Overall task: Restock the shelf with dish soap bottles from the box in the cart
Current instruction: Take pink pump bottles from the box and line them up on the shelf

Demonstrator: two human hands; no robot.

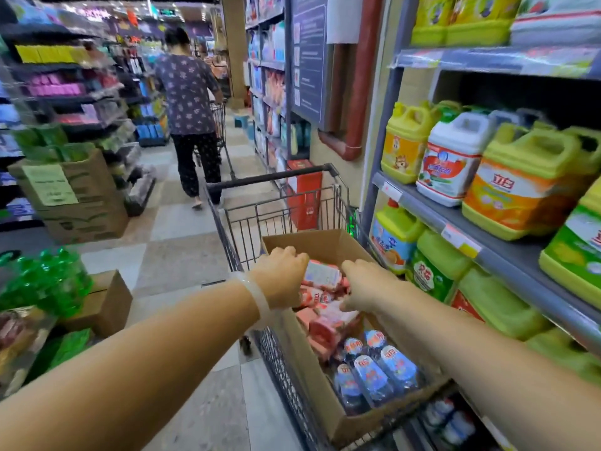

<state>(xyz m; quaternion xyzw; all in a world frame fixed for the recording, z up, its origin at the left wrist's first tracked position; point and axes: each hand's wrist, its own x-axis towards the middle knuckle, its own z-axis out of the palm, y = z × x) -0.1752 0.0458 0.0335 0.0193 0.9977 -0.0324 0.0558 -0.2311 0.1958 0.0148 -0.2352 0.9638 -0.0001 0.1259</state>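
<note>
An open cardboard box (320, 241) sits in the wire shopping cart (270, 179) beside the right-hand shelf (517, 269). It holds several pink dish soap bottles (328, 330) at its far end and clear blue ones (377, 369) at its near end. My left hand (282, 281) curls round the left end of the topmost pink bottle (322, 275). My right hand (367, 285) meets that bottle's right end with the thumb, and its fingers curl down over the pink bottles beneath. The shelf carries large yellow-green detergent jugs (520, 180).
A person (188, 109) pushing another cart walks away down the aisle ahead. Stacked cardboard boxes (74, 196) and a pack of green bottles (45, 281) stand on the left. A red box (305, 196) stands on the floor beyond the cart, by the shelf post.
</note>
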